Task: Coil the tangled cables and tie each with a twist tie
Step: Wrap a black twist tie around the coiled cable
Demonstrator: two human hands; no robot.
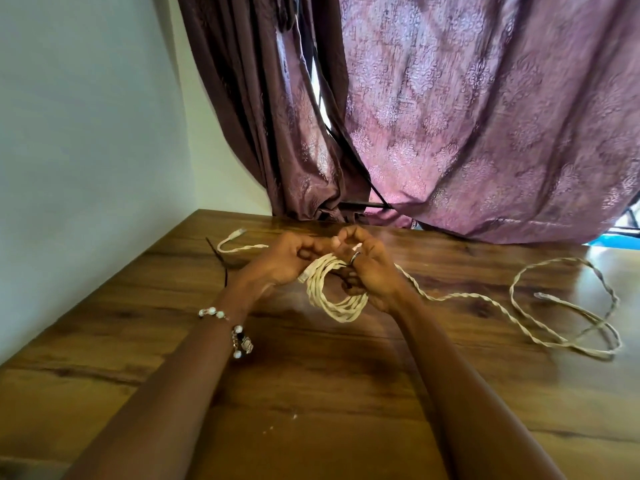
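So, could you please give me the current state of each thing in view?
coiled cable: partly coiled, held by both hands
loose cable: uncoiled, looped on the table
black twist tie: lying unused
left hand: gripping the coil
right hand: gripping the coil
curtain: drawn, small gap

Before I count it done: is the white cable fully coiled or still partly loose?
Partly loose. The coil hangs between both hands, while a long white tail trails in loops across the table.
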